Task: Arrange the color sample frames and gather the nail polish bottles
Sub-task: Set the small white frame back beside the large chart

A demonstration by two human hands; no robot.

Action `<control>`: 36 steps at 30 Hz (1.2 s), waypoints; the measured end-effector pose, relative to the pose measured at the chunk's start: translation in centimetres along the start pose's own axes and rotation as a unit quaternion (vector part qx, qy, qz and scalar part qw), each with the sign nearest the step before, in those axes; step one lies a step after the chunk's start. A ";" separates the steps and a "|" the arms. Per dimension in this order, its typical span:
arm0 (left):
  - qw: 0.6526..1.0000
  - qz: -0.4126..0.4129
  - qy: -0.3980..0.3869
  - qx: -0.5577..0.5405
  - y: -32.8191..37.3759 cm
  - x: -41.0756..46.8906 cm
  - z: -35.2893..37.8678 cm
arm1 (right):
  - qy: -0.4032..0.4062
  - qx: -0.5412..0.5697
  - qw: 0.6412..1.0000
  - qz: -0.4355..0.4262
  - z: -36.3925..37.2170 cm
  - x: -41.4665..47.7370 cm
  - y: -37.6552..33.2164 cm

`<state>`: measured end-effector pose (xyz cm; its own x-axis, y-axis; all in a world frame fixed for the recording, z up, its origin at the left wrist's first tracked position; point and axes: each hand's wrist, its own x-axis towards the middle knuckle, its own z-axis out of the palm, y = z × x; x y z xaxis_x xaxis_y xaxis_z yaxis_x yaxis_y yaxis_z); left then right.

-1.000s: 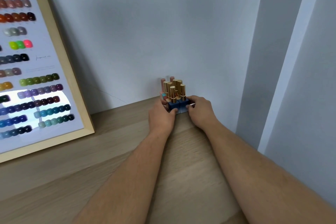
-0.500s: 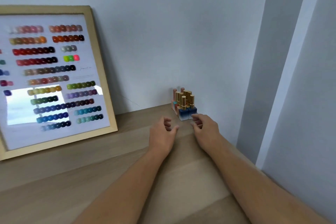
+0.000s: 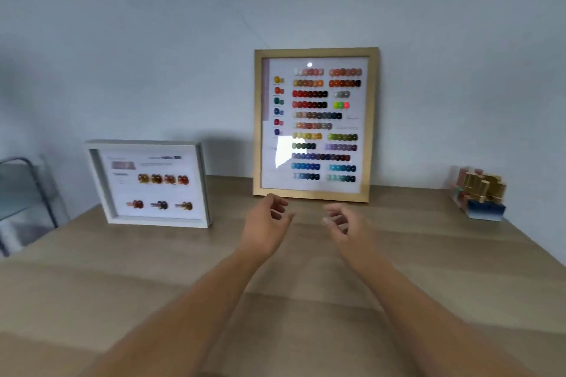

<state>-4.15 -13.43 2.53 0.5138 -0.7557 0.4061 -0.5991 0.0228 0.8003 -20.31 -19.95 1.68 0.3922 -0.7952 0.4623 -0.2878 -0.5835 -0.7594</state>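
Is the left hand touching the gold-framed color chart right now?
Cannot tell. In the head view the left hand has its fingertips overlapping the bottom edge of the gold frame; it may simply be in front of it. The hand is empty.

A wooden table point(image 3: 122, 300) stands against a plain wall point(image 3: 153, 40), with a metal rack point(image 3: 27, 193) far left.

Evenly, softly lit; bluish cast on the wall point(image 3: 153, 40). White glare patch on the gold frame point(image 3: 315, 124) glass, plus a small bright spot near its top. Soft shadow left of it. Motion-blurred throughout, hands and bottles point(image 3: 479, 194) smeared; bent at the edges
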 end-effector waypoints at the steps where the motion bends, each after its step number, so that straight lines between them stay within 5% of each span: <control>1: 1.000 -0.014 0.020 0.008 -1.3 -0.4 -2.1 | -0.014 0.011 1.000 -0.012 1.9 -0.1 -1.2; 16: 0.959 -0.160 0.224 0.068 -17.6 0.1 -23.3 | -0.134 0.060 0.989 -0.001 20.5 2.4 -6.5; 29: 0.949 -0.175 0.242 0.104 -22.7 7.4 -25.2 | -0.173 0.030 0.984 -0.029 24.3 7.1 -6.4; 36: 0.960 -0.114 0.246 0.072 -23.5 9.3 -24.5 | -0.129 0.031 0.991 -0.011 25.3 8.7 -5.7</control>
<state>29.80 -4.95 -1.66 0.8486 -0.3288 0.4144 -0.4964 -0.2243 0.8386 6.86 -19.41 -1.54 0.6106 -0.7096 0.3518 -0.2263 -0.5820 -0.7811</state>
